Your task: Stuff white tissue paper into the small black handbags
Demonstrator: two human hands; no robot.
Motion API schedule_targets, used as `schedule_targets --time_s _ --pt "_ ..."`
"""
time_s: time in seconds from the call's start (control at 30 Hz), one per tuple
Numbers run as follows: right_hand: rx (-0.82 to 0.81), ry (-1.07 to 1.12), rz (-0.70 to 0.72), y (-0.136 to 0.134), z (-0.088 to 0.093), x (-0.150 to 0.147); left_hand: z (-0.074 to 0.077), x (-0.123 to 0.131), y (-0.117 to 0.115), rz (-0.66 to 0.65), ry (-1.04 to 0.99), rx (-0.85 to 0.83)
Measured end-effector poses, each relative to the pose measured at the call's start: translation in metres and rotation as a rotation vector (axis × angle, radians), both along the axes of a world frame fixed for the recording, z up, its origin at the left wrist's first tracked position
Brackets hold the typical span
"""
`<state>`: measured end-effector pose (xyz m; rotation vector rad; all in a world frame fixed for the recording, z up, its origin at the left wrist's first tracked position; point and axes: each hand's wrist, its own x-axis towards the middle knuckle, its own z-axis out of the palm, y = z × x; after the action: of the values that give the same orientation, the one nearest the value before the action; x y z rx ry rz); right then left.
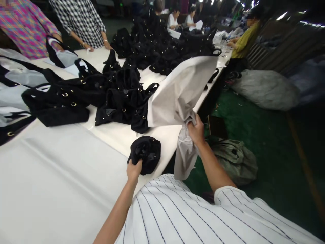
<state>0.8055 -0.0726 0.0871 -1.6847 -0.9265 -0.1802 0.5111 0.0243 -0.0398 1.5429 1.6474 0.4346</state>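
My left hand (pixel 134 169) is closed on the near edge of a small black fabric bag (pixel 150 154), bunched up at the front of the white table (pixel 165 139). In my right hand (pixel 196 130) a large sheet of pale grey fabric (pixel 175 95) is gathered in the fist. Its wide part spreads up over the table, and a loose tail hangs below the hand past the table edge. Just beyond the small bag lie several black bags (pixel 114 105) with gold-coloured rings, partly behind the raised fabric.
A big heap of black bags (pixel 162 44) covers the table's far part. Two people in checked shirts (pixel 78 22) stand at the far left; a person in yellow (pixel 245 40) is at the right. Filled sacks (pixel 266 88) lie on the green floor.
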Motion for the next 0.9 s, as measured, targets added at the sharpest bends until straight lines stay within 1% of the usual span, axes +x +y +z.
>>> schedule_targets --time_s 0.03,0.1,0.13,0.2,0.27,0.33,0.4,0.43,0.5,0.57,0.63,0.67,0.7,0.77,0.83,0.9 --pt "-0.024 0.001 0.030 0.001 0.000 -0.006 0.002 -0.007 0.006 0.016 0.017 -0.025" --pt "-0.072 0.007 0.058 0.000 -0.001 -0.017 0.008 -0.031 0.014 0.057 0.043 -0.056" --pt "-0.095 0.013 0.063 -0.002 -0.002 -0.021 0.011 -0.048 0.017 0.074 0.060 -0.057" --pt "-0.134 0.041 0.078 -0.006 -0.006 -0.026 0.016 -0.090 0.020 0.087 0.119 -0.027" --pt "-0.190 0.091 0.109 -0.006 -0.014 -0.030 0.019 -0.138 0.018 0.028 0.209 0.058" --pt "-0.274 0.143 0.164 -0.001 -0.028 -0.036 0.021 -0.179 0.010 -0.086 0.244 0.175" --pt "-0.365 0.187 0.271 0.009 -0.044 -0.047 0.022 -0.207 -0.005 -0.152 0.205 0.308" --pt "-0.396 0.217 0.344 0.014 -0.052 -0.055 0.023 -0.213 -0.015 -0.156 0.172 0.375" --pt "-0.433 0.310 0.532 0.024 -0.068 -0.076 0.024 -0.214 -0.038 -0.115 0.134 0.492" --pt "-0.484 0.428 0.730 0.029 -0.077 -0.099 0.026 -0.204 -0.060 -0.066 0.113 0.570" --pt "-0.556 0.505 0.884 0.033 -0.080 -0.118 0.026 -0.192 -0.078 -0.018 0.074 0.622" --pt "-0.586 0.513 0.926 0.035 -0.079 -0.126 0.026 -0.187 -0.084 0.014 0.051 0.642" --pt "-0.603 0.495 0.933 0.038 -0.075 -0.132 0.025 -0.184 -0.088 0.050 0.037 0.660" --pt "-0.582 0.401 0.877 0.048 -0.066 -0.142 0.022 -0.182 -0.088 0.127 0.052 0.685" --pt "-0.517 0.281 0.816 0.061 -0.053 -0.152 0.018 -0.180 -0.080 0.185 0.117 0.683" --pt "-0.459 0.187 0.810 0.074 -0.040 -0.164 0.013 -0.175 -0.065 0.246 0.197 0.641"
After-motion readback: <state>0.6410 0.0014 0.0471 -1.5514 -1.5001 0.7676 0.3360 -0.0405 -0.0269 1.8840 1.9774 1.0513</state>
